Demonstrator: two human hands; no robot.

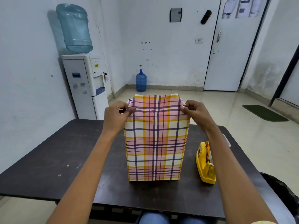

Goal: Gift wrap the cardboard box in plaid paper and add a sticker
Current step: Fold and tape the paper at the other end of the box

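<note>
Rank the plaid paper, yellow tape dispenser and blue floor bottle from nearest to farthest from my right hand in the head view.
1. plaid paper: pinched by the right hand at its top right corner.
2. yellow tape dispenser: on the table, beside the right forearm.
3. blue bottle: far back on the floor.

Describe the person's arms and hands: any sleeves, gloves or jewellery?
Left hand and right hand are bare: no gloves, rings or watch visible. Both forearms are uncovered. Pale yellow fabric at the bottom edge by the right arm may be a sleeve.
</note>
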